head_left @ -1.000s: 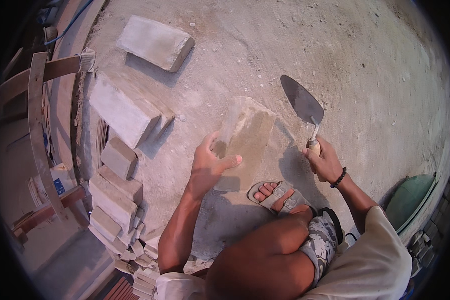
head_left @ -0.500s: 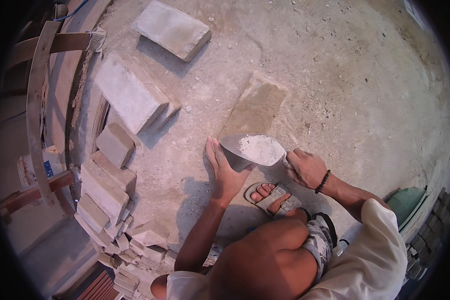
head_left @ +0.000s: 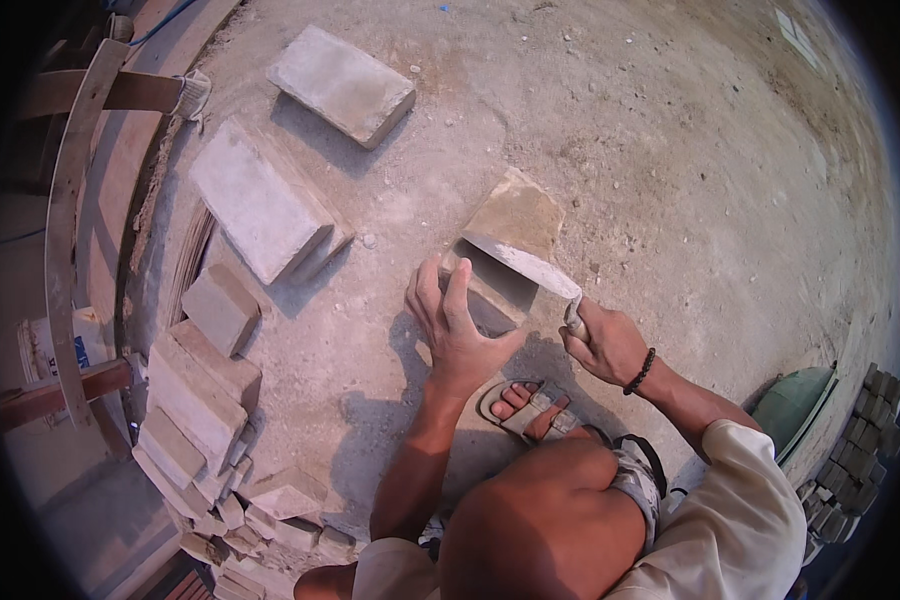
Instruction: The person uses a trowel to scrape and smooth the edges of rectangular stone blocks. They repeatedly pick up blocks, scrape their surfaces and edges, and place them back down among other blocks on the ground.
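1 floor (head_left: 690,200), pale & dusty, fills most of the view. Along its L edge, 1 timber frame (head_left: 65,230): 1 upright, 2 crosspieces showing. Nr L corner, 1 heap (head_left: 195,400) of grey blocks & broken bits, too jumbled to count. By R edge, 1 dark stack (head_left: 860,440) of small blocks, no. unclear, w/ 1 green object (head_left: 790,405) just beside, kind can't be told.

Toward far L corner: 2 blocks (head_left: 255,200) set together, then 1 lone block (head_left: 340,85) beyond, apart from them. 1 small block (head_left: 220,308) btwn the 2 & the heap.

Mid-floor, well in from all edges: 1 brownish slab (head_left: 520,210), thickness unclear, part hidden.

2 hands. L hand (head_left: 460,345) at slab's near end: fingers curved, thumb spread wide; can't tell if they grip it. R hand (head_left: 607,342): fingers clenched round handle of 1 trowel (head_left: 545,275), whose blade is tilted nearly edge-on across slab, whitish stuff along it; contact w/ slab unclear.

1 foot in 1 sandal (head_left: 532,415), just nearer than L hand. 1 white cloth (head_left: 192,97) on upper crosspiece's end. 1 dark beaded bracelet (head_left: 641,371), R wrist.
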Motion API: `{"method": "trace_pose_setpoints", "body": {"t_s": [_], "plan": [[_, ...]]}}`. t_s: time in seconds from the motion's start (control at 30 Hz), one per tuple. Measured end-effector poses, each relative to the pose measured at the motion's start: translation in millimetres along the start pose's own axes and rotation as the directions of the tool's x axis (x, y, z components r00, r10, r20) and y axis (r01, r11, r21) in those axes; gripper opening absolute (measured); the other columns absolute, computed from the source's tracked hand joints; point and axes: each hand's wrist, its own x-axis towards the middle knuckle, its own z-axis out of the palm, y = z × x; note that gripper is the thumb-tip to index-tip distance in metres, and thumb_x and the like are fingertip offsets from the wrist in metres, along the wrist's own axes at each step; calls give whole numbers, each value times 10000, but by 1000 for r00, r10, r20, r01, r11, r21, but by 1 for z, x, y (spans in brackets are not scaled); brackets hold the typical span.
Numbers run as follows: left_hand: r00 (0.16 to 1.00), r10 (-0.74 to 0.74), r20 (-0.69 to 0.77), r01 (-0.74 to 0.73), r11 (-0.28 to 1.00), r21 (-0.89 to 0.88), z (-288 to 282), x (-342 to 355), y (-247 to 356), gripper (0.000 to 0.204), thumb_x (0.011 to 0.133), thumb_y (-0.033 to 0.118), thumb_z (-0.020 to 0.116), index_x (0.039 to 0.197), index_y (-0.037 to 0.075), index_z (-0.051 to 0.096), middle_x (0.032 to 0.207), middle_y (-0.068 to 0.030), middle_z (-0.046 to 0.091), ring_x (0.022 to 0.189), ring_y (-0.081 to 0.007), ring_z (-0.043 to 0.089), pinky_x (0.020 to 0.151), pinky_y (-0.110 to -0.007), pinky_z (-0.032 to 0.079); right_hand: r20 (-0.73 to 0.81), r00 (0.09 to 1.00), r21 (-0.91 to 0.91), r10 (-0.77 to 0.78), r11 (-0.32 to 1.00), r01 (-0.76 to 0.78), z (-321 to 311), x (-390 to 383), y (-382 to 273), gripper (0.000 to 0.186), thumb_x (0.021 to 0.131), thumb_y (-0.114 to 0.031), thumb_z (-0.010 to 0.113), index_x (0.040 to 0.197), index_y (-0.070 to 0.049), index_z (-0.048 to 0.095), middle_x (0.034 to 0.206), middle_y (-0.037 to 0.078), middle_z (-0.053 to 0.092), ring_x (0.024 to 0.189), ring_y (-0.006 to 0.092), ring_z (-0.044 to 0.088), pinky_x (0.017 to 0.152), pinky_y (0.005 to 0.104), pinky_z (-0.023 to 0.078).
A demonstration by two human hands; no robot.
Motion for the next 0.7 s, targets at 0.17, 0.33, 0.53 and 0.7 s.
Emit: {"method": "trace_pose_setpoints", "body": {"t_s": [0.17, 0.33, 0.53, 0.7], "plan": [[999, 50, 15, -49, 996, -69, 1, 32, 18, 1068, 571, 160, 868, 1444, 116, 255, 1424, -281, 269, 1306, -455, 283, 1047, -619, 249, -26, 985, 78, 170, 983, -168, -38, 51, 54, 328, 904, -282, 610, 953, 33, 531, 741, 216, 610, 665, 306, 626, 652, 442, 496], [1000, 23, -14, -24, 996, -81, 0, 27, 16, 1075, 561, 135, 875, 1440, 111, 257, 1444, -266, 258, 1329, -456, 263, 1056, -613, 249, 1, 997, 230, -82, 970, 79, -37, 6, -21, 314, 903, -272, 613, 968, 28, 542, 704, 199, 612, 625, 329, 619, 639, 449, 489], [999, 35, -3, -35, 994, -102, 3, 27, 17, 1098, 556, 131, 880, 1446, 103, 238, 1460, -263, 248, 1340, -452, 255, 1058, -609, 252, 28, 995, 47, 96, 994, -97, -38, 68, 38, 301, 880, -246, 623, 949, 37, 549, 723, 226, 619, 648, 355, 642, 643, 448, 498], [999, 26, -22, -28, 995, -99, 1, 26, 13, 1104, 564, 133, 879, 1449, 93, 220, 1469, -270, 236, 1341, -449, 252, 1057, -608, 258, 53, 995, 151, -82, 986, 73, -25, 16, -15, 263, 871, -229, 617, 968, 9, 559, 740, 242, 612, 677, 395, 650, 631, 435, 511]]}}
